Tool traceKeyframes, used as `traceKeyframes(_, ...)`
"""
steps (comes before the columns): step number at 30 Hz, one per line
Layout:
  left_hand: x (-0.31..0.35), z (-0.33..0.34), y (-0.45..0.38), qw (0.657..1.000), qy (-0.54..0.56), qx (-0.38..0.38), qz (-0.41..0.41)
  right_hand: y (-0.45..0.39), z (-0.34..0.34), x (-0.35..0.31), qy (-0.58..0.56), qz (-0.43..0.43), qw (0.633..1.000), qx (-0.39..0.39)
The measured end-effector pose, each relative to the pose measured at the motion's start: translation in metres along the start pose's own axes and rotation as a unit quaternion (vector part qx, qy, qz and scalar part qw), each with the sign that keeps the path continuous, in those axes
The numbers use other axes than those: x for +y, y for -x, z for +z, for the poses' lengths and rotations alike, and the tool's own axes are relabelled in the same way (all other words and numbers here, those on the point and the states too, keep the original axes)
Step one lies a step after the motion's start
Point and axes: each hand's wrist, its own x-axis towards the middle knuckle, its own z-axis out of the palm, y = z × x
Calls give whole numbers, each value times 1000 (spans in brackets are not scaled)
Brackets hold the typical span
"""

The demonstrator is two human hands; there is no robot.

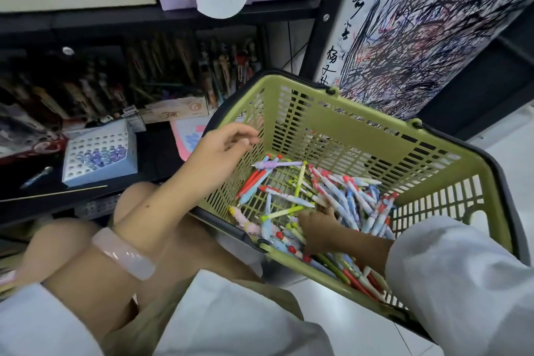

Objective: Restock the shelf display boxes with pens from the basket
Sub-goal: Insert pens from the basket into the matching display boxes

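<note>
Green basket (341, 121): tilted, right of the dark shelf (161, 147).
Pens (341, 193): loose heap on the basket floor.
Right hand (316, 225): down among the pens; grip hidden, cannot tell.
Left hand (222, 147): above the basket's left wall, fingers relaxed, holding nothing.
Display box (98, 153): white, holed top, on the shelf, left of the basket.

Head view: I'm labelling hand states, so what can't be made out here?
- Right hand: fingertips buried among the pens; grip unclear.
- Basket: near corner covered by the right sleeve.
- Shelf display boxes: too dark and blurred to tell their contents.
</note>
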Motion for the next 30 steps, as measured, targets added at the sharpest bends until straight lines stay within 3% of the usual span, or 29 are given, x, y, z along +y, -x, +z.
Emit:
traceKeyframes(3,-1,1,1,1000,8,1,-1,-3,2,-4,-68,4,998,13)
traceKeyframes(7,2,0,2,1000,6,3,-3,-9,-3,-6,-101,7,995,-26)
traceKeyframes(12,6,-2,5,1000,6,4,-13,1,-22,5,-234,27,972,24)
traceKeyframes(15,9,1,4,999,14,4,-29,21,-65,18,-421,20,903,80)
traceKeyframes(18,11,10,3,996,14,-40,-72,43,-111,16,-521,-3,841,146)
traceKeyframes(22,17,25,5,976,55,-150,-145,57,-159,-11,-681,-68,707,179)
traceKeyframes(24,21,31,4,970,96,-169,-148,61,-178,-27,-708,-93,676,183)
traceKeyframes(26,28,28,1,972,130,-135,-143,63,-194,-41,-727,-115,649,192)
traceKeyframes(28,36,20,-3,981,100,-116,-122,64,-207,-54,-747,-129,620,201)
traceKeyframes(30,43,12,-7,988,56,-101,-99,64,-218,-65,-745,-143,614,219)
